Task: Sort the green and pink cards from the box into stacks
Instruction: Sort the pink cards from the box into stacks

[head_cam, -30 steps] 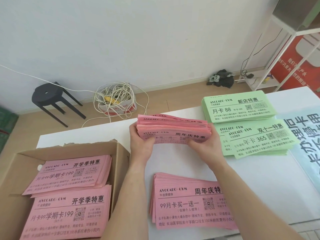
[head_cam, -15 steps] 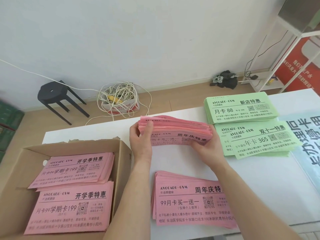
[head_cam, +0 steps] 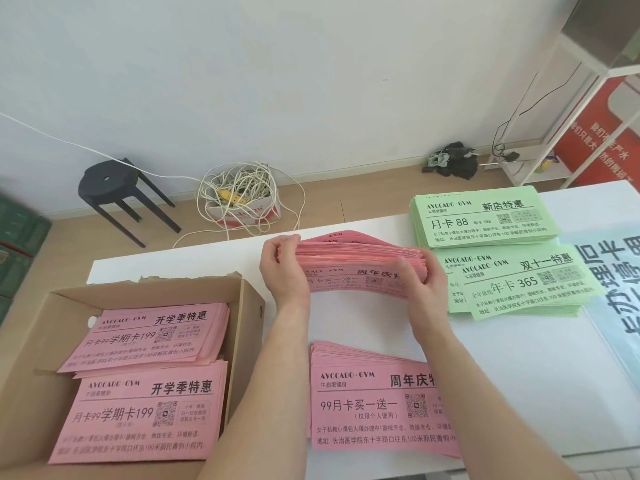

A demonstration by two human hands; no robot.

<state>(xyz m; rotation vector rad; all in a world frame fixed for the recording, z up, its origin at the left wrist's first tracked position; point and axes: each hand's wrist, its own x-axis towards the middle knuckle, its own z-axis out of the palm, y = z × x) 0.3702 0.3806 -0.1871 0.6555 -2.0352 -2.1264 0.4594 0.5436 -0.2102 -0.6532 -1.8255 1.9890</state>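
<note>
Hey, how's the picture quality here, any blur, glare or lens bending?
Head view: soft even daylight, no glare, only faint shadows. Print on the near pink stack is sharp; small print on the cards in the box smears toward the corner. Wide-angle bending leans the white shelf at right.

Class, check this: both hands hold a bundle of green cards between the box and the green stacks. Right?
No. The head view shows the bundle in the left hand and right hand is pink, not green; the rest holds.
</note>
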